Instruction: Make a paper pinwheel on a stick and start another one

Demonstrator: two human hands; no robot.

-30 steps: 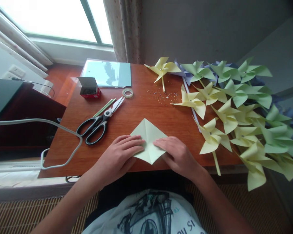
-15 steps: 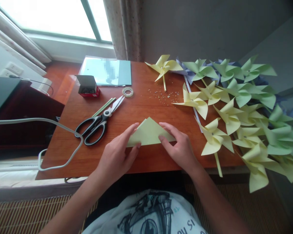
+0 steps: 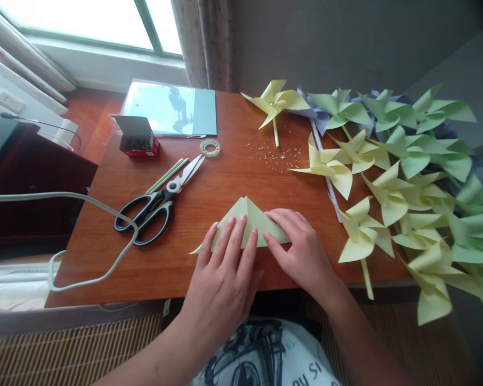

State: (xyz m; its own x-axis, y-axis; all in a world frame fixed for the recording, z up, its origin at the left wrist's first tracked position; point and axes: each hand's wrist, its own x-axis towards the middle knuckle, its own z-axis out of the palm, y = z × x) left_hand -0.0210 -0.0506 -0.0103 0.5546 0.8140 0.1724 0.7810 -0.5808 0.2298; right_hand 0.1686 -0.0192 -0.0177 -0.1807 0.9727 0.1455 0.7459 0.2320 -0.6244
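Note:
A sheet of pale yellow-green paper, folded into a triangle with its tip pointing away from me, lies near the table's front edge. My left hand rests flat across its left half, fingers stretched out over the surface. At the right corner my right hand grips the folded paper, thumb on the near side and fingers on the far side. Left of my hands are black-handled scissors with slightly parted blades, beside thin green paper sticks.
A tape roll, a red open box and a clear-covered blue folder stand at the back left. Yellow pinwheels and green pinwheels crowd the right side. Small scraps are scattered mid-table. A white cable crosses the left edge.
My left hand has moved from the paper's left edge to lie flat over it. The right hand keeps hold of the right corner. The whole view has shifted slightly.

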